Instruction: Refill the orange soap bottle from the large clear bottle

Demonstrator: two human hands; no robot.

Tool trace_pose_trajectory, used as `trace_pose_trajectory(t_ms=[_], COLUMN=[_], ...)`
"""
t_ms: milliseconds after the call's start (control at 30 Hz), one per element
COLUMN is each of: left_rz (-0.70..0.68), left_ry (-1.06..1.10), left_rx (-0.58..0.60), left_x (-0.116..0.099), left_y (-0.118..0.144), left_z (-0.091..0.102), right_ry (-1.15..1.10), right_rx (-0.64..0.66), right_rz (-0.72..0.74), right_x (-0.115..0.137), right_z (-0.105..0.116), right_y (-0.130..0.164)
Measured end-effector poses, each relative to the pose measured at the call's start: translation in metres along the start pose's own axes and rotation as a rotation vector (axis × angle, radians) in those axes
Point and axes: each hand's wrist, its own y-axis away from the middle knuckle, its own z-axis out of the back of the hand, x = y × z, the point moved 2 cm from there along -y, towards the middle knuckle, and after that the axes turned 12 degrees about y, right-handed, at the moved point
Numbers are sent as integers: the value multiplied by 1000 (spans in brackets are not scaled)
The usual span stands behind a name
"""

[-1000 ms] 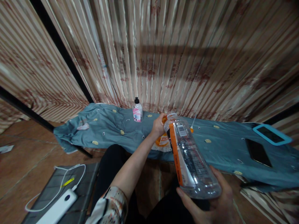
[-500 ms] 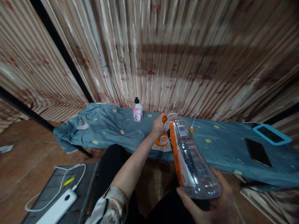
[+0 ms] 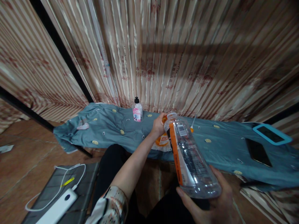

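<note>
The right hand point(image 3: 210, 199), low in the right half of the frame, cups the base of a clear bottle point(image 3: 189, 158) with an orange label strip; the fingers wrap under and around its bottom, closed on it. The bottle tilts away from the camera, its open neck pointing up toward the middle of the frame. The left hand point(image 3: 158, 124), at the centre, is curled beside the bottle's neck, with something orange, probably the cap point(image 3: 164, 119), pinched in its fingers; the view there is too small to be sure. Just behind and below that hand an orange-and-white thing point(image 3: 162, 141) lies on the blue cloth point(image 3: 112, 130) that covers a low table across the middle of the frame. A small bottle point(image 3: 137, 111) with a black top and pink label stands upright on the cloth, left of centre, near the striped curtain point(image 3: 163, 53). At the right edge lie a dark phone point(image 3: 258, 152) and a blue-framed tablet point(image 3: 272, 134). In the lower left a white power bank point(image 3: 58, 208) with a cable rests on a grey surface.
</note>
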Motion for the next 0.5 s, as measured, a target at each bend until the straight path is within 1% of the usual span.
trace_pose_trajectory(t_ms=[100,200,233,267,300,367,433,500], left_rz=[2,4,5,6,10,20,27,30], left_ry=[-13,-36,-40,-37,-26,4,18,14], left_rx=[13,10,6,5,6,12,14,14], left_x=[-1,-1,-1,0,1,4,5,6], left_y=[0,-1,-1,-2,-2,-3,-3,-3], left_z=[1,2,1,1,1,0,-1,-1], right_ry=[-5,-16,-43,-64,-55,-34,-58,-58], right_rx=[-15,-26,-16,-4,15,22,37,44], right_rz=[16,92,148,111,20,-81,-127,-106], right_x=[-4,-13,-13,-12,-11,-6,-6,-13], right_z=[-1,-4,-5,-5,-4,-3,-3,-6], right_y=[1,1,1,0,0,1,1,2])
